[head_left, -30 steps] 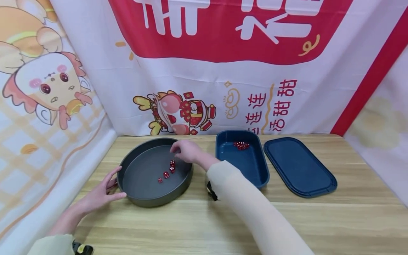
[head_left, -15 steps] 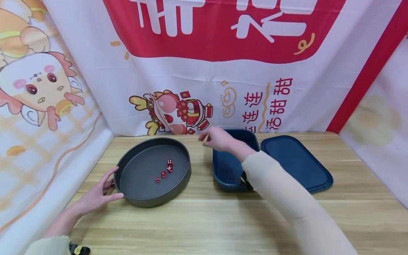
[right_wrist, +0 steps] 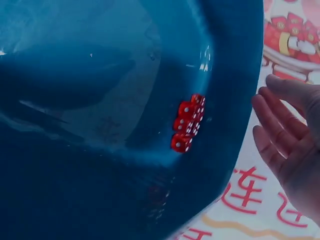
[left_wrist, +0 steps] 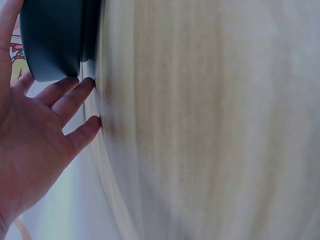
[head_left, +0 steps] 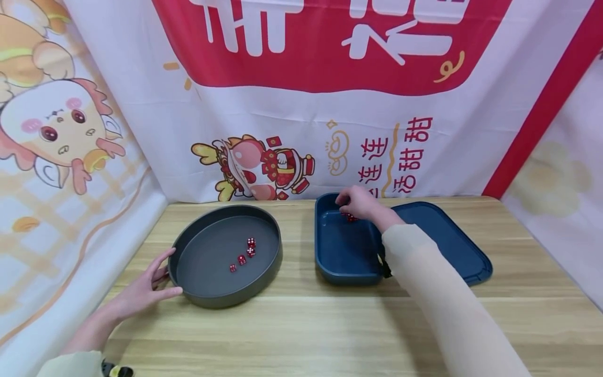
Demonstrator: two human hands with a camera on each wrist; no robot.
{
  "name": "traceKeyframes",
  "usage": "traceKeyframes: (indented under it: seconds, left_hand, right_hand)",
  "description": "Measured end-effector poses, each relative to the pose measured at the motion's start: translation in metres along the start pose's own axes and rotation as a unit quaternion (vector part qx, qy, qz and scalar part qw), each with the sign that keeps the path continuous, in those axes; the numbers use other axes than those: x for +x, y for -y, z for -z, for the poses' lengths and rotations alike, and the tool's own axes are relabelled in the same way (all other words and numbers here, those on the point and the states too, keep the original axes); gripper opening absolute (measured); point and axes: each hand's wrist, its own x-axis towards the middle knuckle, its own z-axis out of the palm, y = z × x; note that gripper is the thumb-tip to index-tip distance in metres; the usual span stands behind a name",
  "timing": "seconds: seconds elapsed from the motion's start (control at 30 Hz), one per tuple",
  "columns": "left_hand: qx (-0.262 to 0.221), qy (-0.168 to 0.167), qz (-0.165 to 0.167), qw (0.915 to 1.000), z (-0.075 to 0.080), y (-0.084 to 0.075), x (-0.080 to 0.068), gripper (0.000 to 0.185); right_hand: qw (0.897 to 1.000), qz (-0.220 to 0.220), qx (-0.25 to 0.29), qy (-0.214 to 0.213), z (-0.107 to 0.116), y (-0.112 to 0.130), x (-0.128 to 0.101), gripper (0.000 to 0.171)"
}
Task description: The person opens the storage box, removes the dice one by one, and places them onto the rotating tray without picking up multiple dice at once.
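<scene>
Pale cream sleeves, bare hands

Both arms wear long cream sleeves (head_left: 438, 298) reaching the wrists. A dark strap (head_left: 385, 266) with a camera sits under each wrist; the left one shows a yellow mark.

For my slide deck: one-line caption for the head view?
Right hand reaches over red dice in the blue box; left hand touches the round pan.
</scene>
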Motion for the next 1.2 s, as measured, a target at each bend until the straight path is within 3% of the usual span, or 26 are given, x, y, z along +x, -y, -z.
traceKeyframes:
  seconds: [0.1,0.33,0.53,0.73,1.03,1.2]
  left_hand:
    - [-0.005,-0.001,-0.004,1.0,0.0,-0.001,0.0,0.096]
    - [-0.002,-0.003,-0.005,1.0,-0.001,-0.003,-0.002,0.095]
    - [0.001,-0.006,-0.002,1.0,-0.001,-0.002,-0.002,0.096]
    - [-0.007,-0.002,0.005,1.0,-0.001,-0.002,-0.002,0.097]
    - [-0.027,0.001,0.001,0.9996,0.0,0.0,-0.002,0.097]
    - [-0.022,-0.001,0.003,0.9997,-0.001,-0.001,-0.002,0.096]
  right_hand:
    - [1.0,-0.003,-0.006,0.001,0.0,-0.007,0.0,0.022]
    - [0.998,-0.06,-0.006,0.025,-0.009,-0.011,0.007,0.03]
    - [0.995,-0.086,-0.038,0.013,-0.017,-0.018,0.016,0.03]
    - [0.991,-0.107,-0.067,0.034,-0.025,-0.024,0.021,0.027]
    - [0.993,-0.104,-0.01,0.058,-0.033,-0.029,0.029,0.03]
    - [0.994,-0.101,-0.002,0.045,-0.038,-0.031,0.031,0.028]
